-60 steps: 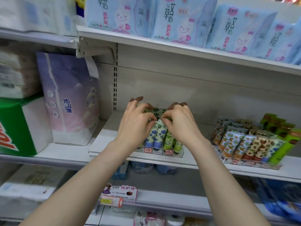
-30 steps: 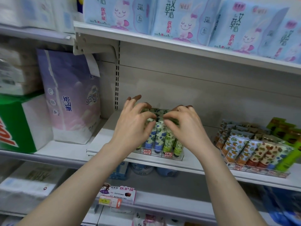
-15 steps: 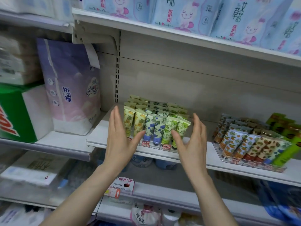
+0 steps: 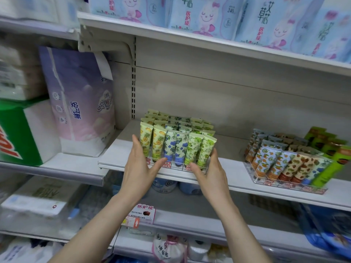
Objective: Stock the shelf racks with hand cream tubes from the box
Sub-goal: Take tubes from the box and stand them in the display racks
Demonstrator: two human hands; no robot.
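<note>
Six tubes point(image 4: 176, 143) of hand cream front a clear rack point(image 4: 171, 166) on a pale shelf point(image 4: 117, 158): two yellow with pineapples, two white with blue flowers, two green with round fruit. More rows in the same prints fill the rack behind them. Each tube stands on its cap, long axis near vertical, flat crimped end up and printed face toward the camera. The green pair at the rack's right end leans slightly rightward.

The left hand point(image 4: 138, 168) is at the rack's left side, fingers straight and together, thumb spread across the rack's front edge. The right hand point(image 4: 212, 171) mirrors it at the rack's right side, fingers straight, thumb reaching in along the front. Neither hand grips anything; whether they press the rack cannot be told.

Well to the right of the rack sits a second rack point(image 4: 288, 186) of tubes. Left of the rack stands a purple pack point(image 4: 79, 103); above the rack runs a row of blue packs point(image 4: 209, 14).
</note>
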